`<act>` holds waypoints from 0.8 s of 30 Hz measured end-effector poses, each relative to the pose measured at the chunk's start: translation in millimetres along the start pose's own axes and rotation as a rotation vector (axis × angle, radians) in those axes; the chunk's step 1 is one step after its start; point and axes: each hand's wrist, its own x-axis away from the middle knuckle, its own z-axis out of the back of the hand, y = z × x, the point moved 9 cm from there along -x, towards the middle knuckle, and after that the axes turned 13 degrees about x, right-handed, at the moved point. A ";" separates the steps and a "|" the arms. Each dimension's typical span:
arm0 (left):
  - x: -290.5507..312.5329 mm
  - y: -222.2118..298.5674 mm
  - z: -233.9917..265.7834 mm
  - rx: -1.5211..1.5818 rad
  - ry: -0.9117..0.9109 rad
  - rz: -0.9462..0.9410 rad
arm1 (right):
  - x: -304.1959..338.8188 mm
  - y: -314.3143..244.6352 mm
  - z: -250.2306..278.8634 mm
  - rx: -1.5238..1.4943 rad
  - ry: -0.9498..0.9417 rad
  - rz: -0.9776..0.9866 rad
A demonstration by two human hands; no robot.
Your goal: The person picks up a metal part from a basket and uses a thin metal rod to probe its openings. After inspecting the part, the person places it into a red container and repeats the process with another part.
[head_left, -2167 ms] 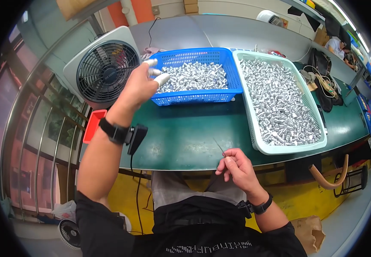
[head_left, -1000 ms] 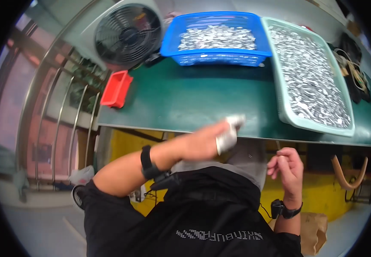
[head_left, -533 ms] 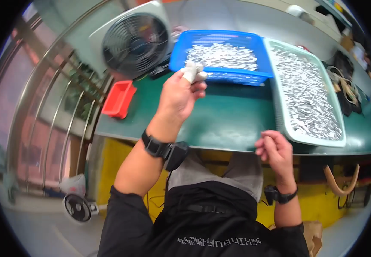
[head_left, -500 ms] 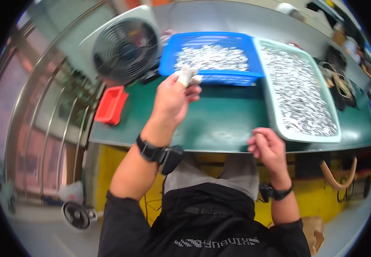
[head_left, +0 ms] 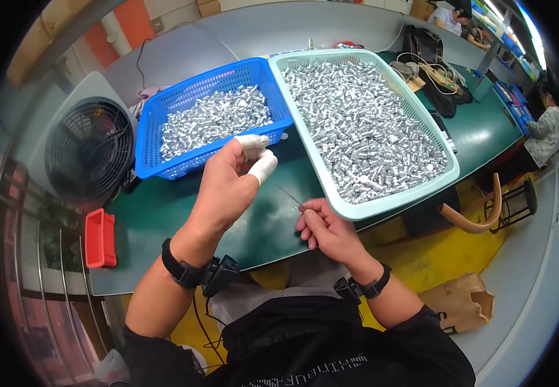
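- Head view: the blue basket [head_left: 150, 135] on the worktop [head_left: 150, 226] holds small silvery metal pieces [head_left: 218, 113], below its rim.
- Right of the blue basket, a pale green basket [head_left: 392, 208] carries a broader spread of similar pieces.
- The left hand [head_left: 228, 184] curls at the blue basket's near side; whether it grips anything, I cannot tell.
- The right hand [head_left: 331, 232], nearer the person than the blue basket, pinches a thin rod [head_left: 287, 195].

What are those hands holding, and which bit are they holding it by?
The right hand pinches a thin dark rod by its near end, between thumb and fingers. Whether the left hand holds anything cannot be told.
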 end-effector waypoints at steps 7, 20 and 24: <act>-39.9 51.0 -71.3 -0.503 -0.274 -0.307 | -1.9 0.7 -4.4 0.017 0.006 -0.075; -67.4 8.4 -150.5 -1.374 -0.494 -0.199 | -3.3 -0.9 -3.1 0.059 -0.020 0.014; -67.8 7.7 -151.3 -1.388 -0.487 -0.157 | -2.4 1.1 -6.6 0.026 -0.027 0.011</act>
